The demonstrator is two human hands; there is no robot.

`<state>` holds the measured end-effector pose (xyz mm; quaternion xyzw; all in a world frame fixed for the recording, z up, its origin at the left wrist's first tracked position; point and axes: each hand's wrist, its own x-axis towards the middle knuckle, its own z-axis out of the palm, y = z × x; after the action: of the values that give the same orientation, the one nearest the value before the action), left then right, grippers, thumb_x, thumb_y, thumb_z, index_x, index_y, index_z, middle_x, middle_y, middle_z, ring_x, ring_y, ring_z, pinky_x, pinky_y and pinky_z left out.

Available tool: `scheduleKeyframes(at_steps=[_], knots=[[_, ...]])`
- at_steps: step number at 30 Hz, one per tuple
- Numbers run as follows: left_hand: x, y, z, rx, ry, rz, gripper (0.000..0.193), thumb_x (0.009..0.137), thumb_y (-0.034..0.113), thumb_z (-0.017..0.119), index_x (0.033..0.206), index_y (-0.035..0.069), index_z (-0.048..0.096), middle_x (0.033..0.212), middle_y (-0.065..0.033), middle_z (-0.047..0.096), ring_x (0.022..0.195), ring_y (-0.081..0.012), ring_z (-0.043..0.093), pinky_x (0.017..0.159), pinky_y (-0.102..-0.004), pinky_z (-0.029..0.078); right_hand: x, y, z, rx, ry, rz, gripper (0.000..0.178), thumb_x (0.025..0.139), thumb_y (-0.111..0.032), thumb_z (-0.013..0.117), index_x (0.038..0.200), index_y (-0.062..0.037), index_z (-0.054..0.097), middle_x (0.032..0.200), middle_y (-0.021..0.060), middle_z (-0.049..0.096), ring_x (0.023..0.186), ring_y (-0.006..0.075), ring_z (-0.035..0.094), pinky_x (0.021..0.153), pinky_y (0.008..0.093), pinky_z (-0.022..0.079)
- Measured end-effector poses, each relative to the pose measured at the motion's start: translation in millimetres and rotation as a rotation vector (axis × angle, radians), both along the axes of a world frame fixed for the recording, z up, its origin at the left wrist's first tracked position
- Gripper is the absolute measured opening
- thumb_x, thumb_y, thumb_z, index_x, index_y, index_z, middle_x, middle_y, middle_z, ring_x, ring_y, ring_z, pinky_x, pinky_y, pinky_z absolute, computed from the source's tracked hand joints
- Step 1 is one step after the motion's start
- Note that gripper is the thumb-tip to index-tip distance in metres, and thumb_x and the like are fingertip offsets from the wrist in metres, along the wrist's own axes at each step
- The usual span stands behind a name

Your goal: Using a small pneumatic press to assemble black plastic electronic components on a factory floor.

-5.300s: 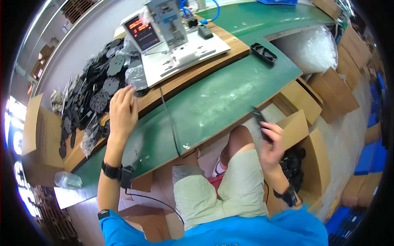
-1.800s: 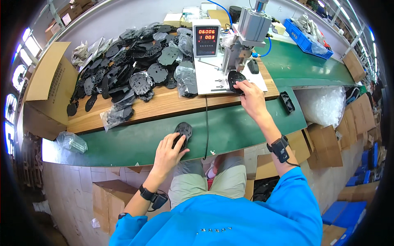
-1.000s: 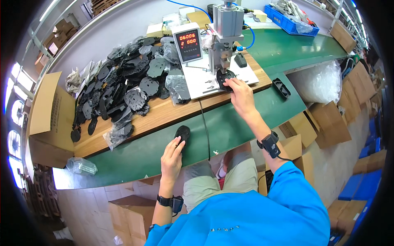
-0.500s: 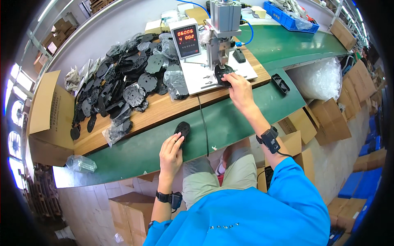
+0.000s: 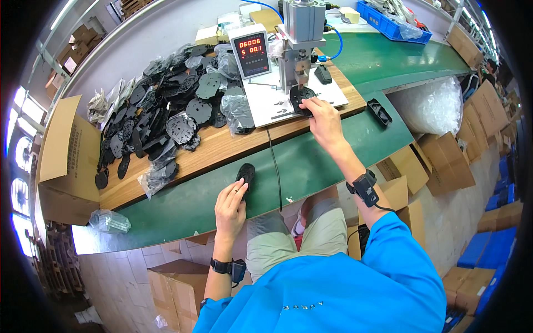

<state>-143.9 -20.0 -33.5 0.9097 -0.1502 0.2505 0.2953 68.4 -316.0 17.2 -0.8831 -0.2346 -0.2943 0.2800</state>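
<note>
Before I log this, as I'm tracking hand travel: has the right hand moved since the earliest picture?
Yes: the right hand moved forward and left, from beyond the near edge of the green bench to the press, holding a black part.

Readable red lit digits fill two rows on the dark face of a white, box-shaped display [image 5: 250, 51], beyond and left of the grip of the right hand [image 5: 326, 122]. Too small to read: pale lettering on the blue plastic crate [image 5: 380, 21], beyond and right; dark print on the tan cardboard carton [image 5: 75, 150], far left; letters across the blue cloth shirt [image 5: 333, 291], nearer the wearer.
</note>
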Motion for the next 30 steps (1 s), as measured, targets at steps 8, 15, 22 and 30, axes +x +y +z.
scheduleKeyframes(at_steps=[8,15,22,30], knots=[[65.1,-48.9,67.4,0.140,-0.223,-0.060,0.052,0.082,-0.009,0.067,0.133,0.004,0.071,0.137,-0.0144,0.072,0.127,-0.0356,0.066,0.110,-0.0474,0.051,4.2,-1.8,-5.1,-0.003,-0.004,-0.009,0.030,0.080,0.009,0.066,0.104,-0.0084,0.067,0.101,0.0075,0.068,0.099,0.0342,0.067,0.085,0.0475,0.057],[171.5,-106.7,52.5,0.322,-0.278,-0.114,0.049,0.089,-0.002,0.064,0.138,0.007,0.068,0.138,-0.0168,0.070,0.132,-0.0348,0.064,0.116,-0.0482,0.049,-0.5,-28.3,13.2,0.217,-0.050,-0.003,0.030,0.084,0.005,0.066,0.111,-0.0077,0.069,0.109,0.0124,0.070,0.107,0.0364,0.064,0.093,0.0457,0.054],[211.7,-153.7,52.0,0.384,-0.213,-0.116,0.051,0.088,-0.002,0.061,0.138,0.005,0.064,0.141,-0.0236,0.066,0.132,-0.0414,0.062,0.117,-0.0487,0.049,-177.8,-113.7,-32.4,0.345,-0.048,-0.222,0.036,0.085,0.010,0.067,0.118,-0.0017,0.068,0.122,0.0172,0.071,0.115,0.0373,0.066,0.103,0.0441,0.051],[206.4,-171.9,41.1,0.612,-0.171,-0.024,0.047,0.092,0.004,0.062,0.139,-0.004,0.060,0.139,-0.0342,0.063,0.132,-0.0436,0.062,0.118,-0.0500,0.048,-356.0,-220.0,-239.5,0.539,0.368,-0.901,0.023,0.102,-0.004,0.059,0.124,0.0017,0.064,0.124,0.0211,0.067,0.117,0.0403,0.063,0.104,0.0449,0.049]])
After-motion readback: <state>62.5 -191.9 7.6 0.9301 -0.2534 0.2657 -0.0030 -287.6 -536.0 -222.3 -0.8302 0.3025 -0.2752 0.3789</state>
